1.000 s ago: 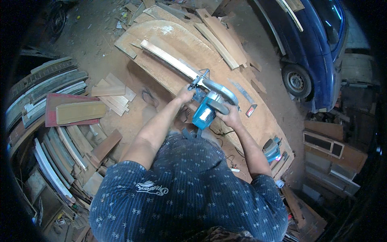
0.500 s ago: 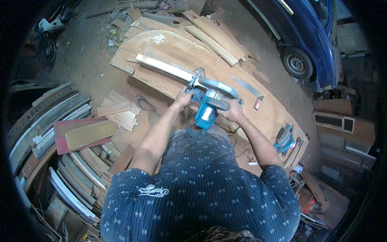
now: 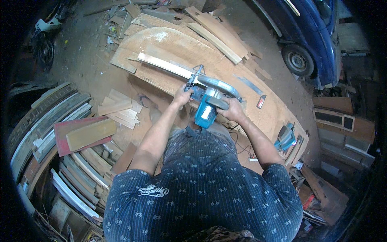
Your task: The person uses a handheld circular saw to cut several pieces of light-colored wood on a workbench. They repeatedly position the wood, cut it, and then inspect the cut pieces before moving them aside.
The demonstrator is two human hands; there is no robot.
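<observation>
A teal circular saw [image 3: 205, 117] with a silver blade guard rests on a pale wooden strip [image 3: 165, 65] lying along the near side of a large wooden work table [image 3: 173, 42]. The fingers of my left hand [image 3: 183, 96] are closed on the saw's front left part, beside the strip. My right hand [image 3: 234, 109] wraps round its dark rear handle. The blade's contact with the wood is hidden beneath the guard and base.
On the table lie a metal straightedge [image 3: 248, 84], a red-and-white cutter-like tool [image 3: 261, 101] and another teal power tool [image 3: 286, 137]. Loose planks [image 3: 219, 38] lie beyond. Curved wooden pieces [image 3: 48, 117] are stacked at left; a blue vehicle [image 3: 308, 28] stands far right.
The saw has shifted slightly left along the strip, with both hands still gripping it. The whole view has also moved a little.
</observation>
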